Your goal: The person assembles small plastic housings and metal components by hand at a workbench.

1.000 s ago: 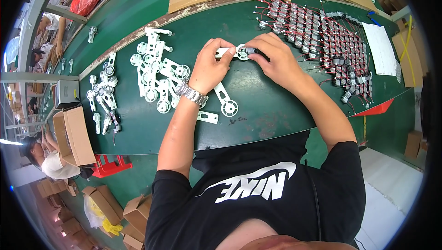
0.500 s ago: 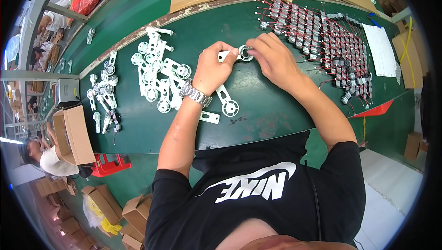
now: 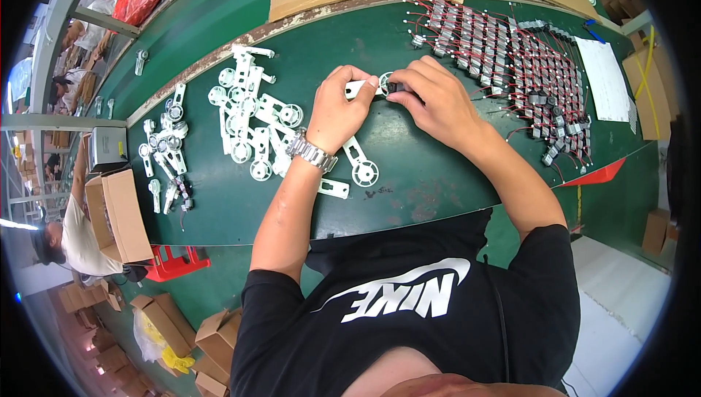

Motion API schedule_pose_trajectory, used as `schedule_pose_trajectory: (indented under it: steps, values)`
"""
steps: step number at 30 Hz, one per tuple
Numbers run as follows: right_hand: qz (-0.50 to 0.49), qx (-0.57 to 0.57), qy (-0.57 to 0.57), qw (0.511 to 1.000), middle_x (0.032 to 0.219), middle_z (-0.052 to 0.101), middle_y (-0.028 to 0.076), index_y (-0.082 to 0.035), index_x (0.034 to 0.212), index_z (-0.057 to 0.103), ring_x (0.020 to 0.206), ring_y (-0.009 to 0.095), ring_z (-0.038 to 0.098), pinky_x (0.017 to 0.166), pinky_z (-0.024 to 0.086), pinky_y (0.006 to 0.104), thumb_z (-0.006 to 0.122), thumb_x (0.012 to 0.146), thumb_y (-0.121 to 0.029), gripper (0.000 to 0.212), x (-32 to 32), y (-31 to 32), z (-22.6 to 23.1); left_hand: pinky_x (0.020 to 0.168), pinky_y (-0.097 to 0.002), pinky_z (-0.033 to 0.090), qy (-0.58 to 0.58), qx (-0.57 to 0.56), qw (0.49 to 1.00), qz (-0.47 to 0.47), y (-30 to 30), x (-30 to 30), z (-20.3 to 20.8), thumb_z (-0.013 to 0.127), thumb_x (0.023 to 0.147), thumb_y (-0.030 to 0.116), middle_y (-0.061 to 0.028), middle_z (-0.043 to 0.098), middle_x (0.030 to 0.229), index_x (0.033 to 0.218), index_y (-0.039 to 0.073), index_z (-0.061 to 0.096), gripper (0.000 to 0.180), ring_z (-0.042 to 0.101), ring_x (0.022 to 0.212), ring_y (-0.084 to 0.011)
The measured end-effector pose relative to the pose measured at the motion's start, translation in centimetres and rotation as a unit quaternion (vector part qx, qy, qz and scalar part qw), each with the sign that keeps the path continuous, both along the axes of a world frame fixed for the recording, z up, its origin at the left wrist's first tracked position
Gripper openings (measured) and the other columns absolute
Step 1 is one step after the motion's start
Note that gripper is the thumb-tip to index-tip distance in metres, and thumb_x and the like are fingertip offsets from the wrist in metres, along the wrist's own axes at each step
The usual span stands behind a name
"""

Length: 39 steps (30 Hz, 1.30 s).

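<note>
Across the green counter (image 3: 409, 152), a pile of pale plastic parts (image 3: 250, 105) lies to the left of the work, and rows of small grey motors (image 3: 491, 54) with red wires lie to the right. Such a pale housing (image 3: 354, 90) as the one between the hands is probably light and stiff, with a smooth surface which may slip a little. Its ring end looks thin, so hard pressing there could perhaps crack it; the flat arm seems the safer place to hold.

This flat arm is pinched between the thumb and fingers of the left hand (image 3: 340, 105), and the ring end points toward the right hand (image 3: 437, 101). The right hand has its thumb and fingertips closed around a small black piece (image 3: 395, 87), right at the ring. Fingers cover part of it, so I cannot tell whether it is seated inside. Both hands are above the counter, beyond one loose pale part (image 3: 364, 173).
</note>
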State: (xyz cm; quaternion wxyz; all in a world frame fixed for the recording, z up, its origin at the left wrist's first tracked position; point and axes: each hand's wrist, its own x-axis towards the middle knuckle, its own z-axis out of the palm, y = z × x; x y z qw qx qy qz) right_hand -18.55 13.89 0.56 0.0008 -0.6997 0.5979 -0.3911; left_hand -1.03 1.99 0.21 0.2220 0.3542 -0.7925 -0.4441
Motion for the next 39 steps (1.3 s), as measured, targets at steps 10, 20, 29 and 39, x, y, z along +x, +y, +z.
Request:
schedule_pose_trajectory:
  steps: [10, 20, 29, 39]
  values:
    - [0.013, -0.025, -0.078, 0.997, 0.093, 0.066, 0.011, -0.002, 0.102, 0.067, 0.089, 0.032, 0.061, 0.079, 0.051, 0.0417, 0.078, 0.083, -0.003, 0.022, 0.0, -0.3, -0.3, 0.087, -0.0341, 0.050, 0.062, 0.000, 0.998, -0.021, -0.4, 0.3, -0.4, 0.073, 0.095, 0.020, -0.0120, 0.069, 0.102, 0.097, -0.001, 0.072, 0.021, 0.066, 0.095, -0.0238]
    - [0.039, 0.170, -0.484, 0.858, 0.110, 0.060, 0.006, -0.001, 0.113, 0.066, 0.080, 0.010, 0.062, 0.070, 0.051, 0.0257, 0.079, 0.092, -0.009, 0.026, -1.1, -0.5, -2.0, 0.080, -0.0357, 0.051, 0.108, -0.021, 0.994, -0.021, 0.0, -0.2, -0.2, 0.074, 0.094, 0.015, -0.0127, 0.068, 0.096, 0.094, -0.001, 0.072, 0.016, 0.066, 0.089, -0.0260]
    - [0.066, 0.311, -0.544, 0.776, 0.098, 0.072, 0.006, -0.003, 0.133, 0.064, 0.075, 0.010, 0.065, 0.055, 0.047, 0.0222, 0.075, 0.098, -0.019, 0.040, -1.7, -0.4, 0.3, 0.076, -0.0376, 0.050, 0.088, -0.030, 0.996, -0.010, 0.4, -0.1, 0.2, 0.073, 0.094, 0.016, -0.0121, 0.065, 0.090, 0.092, 0.000, 0.072, 0.016, 0.065, 0.084, -0.0264]
    - [0.033, 0.284, -0.540, 0.792, 0.088, 0.075, 0.003, -0.001, 0.122, 0.074, 0.069, 0.007, 0.061, 0.058, 0.046, 0.0215, 0.082, 0.090, -0.015, 0.035, -1.8, -0.4, -1.0, 0.077, -0.0330, 0.047, 0.084, -0.093, 0.991, -0.038, 0.8, -0.2, 0.1, 0.074, 0.094, 0.014, -0.0081, 0.062, 0.087, 0.093, 0.000, 0.072, 0.014, 0.060, 0.083, -0.0201]
